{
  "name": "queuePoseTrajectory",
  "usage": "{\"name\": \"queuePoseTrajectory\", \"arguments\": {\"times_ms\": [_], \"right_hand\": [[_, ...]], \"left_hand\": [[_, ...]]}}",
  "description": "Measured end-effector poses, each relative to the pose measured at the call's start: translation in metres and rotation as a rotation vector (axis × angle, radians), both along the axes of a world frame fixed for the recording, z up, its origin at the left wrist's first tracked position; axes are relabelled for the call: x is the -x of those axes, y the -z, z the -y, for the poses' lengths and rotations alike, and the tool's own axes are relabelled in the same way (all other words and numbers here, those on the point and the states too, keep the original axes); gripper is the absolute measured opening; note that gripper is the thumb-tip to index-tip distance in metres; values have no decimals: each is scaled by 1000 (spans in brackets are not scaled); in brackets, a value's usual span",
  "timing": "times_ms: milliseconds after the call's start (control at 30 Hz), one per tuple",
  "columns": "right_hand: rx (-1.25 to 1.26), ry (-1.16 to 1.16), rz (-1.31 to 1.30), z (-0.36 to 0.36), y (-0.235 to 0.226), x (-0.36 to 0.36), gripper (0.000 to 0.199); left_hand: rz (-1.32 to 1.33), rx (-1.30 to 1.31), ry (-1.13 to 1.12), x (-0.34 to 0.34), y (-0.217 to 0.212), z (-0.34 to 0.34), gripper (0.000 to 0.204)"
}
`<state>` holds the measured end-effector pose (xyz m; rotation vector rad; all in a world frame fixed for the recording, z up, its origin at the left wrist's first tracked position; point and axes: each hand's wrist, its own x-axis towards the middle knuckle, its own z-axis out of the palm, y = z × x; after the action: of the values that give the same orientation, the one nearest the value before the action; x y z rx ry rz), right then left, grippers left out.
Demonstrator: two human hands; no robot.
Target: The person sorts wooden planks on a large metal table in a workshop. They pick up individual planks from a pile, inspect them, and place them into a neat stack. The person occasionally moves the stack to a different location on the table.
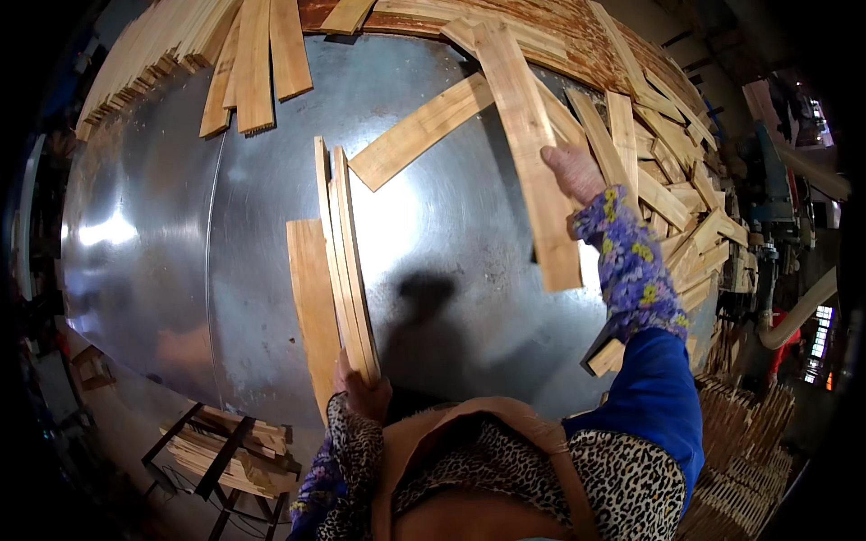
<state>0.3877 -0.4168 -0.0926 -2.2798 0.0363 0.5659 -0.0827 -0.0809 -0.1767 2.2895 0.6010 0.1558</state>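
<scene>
My left hand [364, 394] is closed around the near end of several narrow wooden strips [348, 261], which stand on edge side by side on the metal tabletop. Just left of them a wider board [313, 307] lies flat. Over on the right, my right hand [575, 172] grips the right edge of a long wooden board [527, 149], its fingers hidden beneath the wood. That board is tilted slightly, its near end toward me. Between the two hands, farther off, another board [419, 131] lies slantwise on the metal.
A jumbled heap of wooden pieces [677, 180] covers the table's right side. Stacked boards [162, 54] line the far left, with a few loose boards [255, 68] beside them. A rack holding wood [230, 451] stands below the near left edge. Machinery [774, 198] is at the right.
</scene>
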Motion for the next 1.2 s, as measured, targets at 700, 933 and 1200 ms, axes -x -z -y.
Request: {"name": "queuePoseTrajectory", "arguments": {"times_ms": [700, 933, 1200], "right_hand": [[153, -246, 261, -98, 69, 191, 61], [837, 336, 279, 137, 60, 98, 83], [-768, 60, -21, -72, 117, 290, 45]], "left_hand": [[-423, 267, 1, 0, -41, -11, 124], [-247, 433, -32, -16, -50, 7, 110], [-539, 140, 187, -9, -26, -27, 145]]}}
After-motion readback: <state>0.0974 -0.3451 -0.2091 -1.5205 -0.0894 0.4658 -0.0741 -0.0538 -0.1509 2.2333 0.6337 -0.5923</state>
